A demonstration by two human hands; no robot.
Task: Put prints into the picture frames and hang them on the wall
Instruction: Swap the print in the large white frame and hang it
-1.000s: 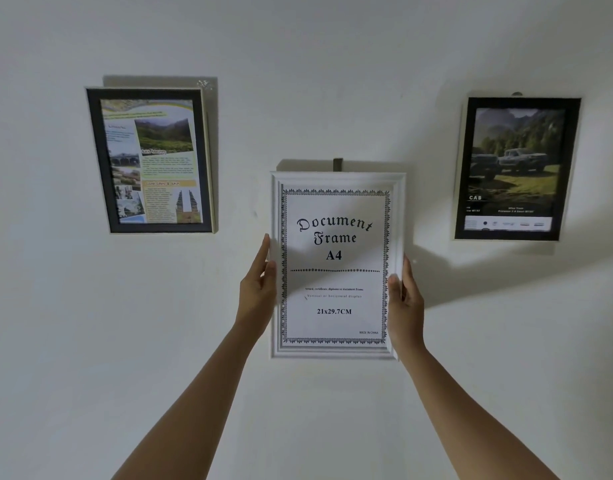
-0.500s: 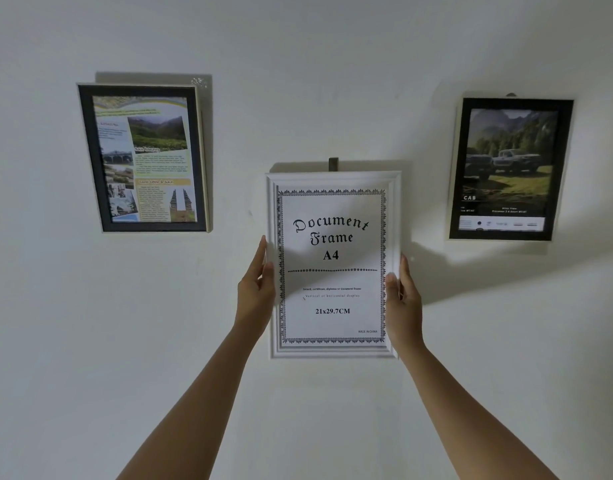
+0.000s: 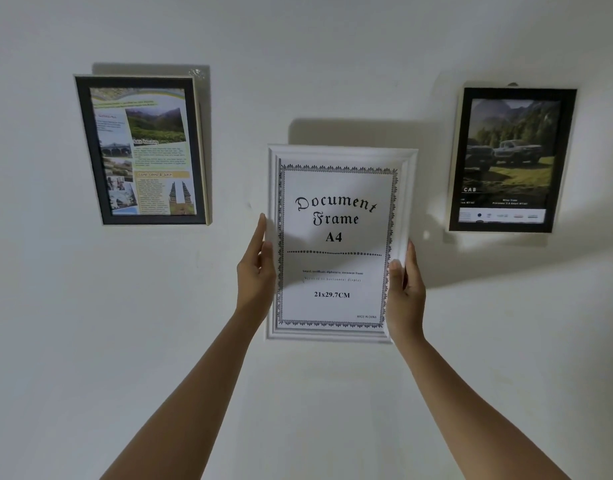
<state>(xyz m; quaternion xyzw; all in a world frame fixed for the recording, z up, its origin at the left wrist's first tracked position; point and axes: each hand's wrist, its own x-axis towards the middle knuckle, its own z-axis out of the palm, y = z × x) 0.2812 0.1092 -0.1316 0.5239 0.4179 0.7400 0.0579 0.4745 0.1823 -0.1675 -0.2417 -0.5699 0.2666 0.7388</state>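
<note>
Wall: left frame, right frame hung; left hand, right hand grasp white frame by sides; hanging likely unfinished.

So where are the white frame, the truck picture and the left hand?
white frame [image 3: 343, 154]: head view, top rail.
truck picture [image 3: 511, 150]: head view, middle of the print.
left hand [image 3: 256, 273]: head view, middle of the hand.

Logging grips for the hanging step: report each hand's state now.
Left hand: holding the white moulded rectangular picture frame by its left edge, thumb on front.
Right hand: holding the same frame's right edge, thumb on front.
</note>
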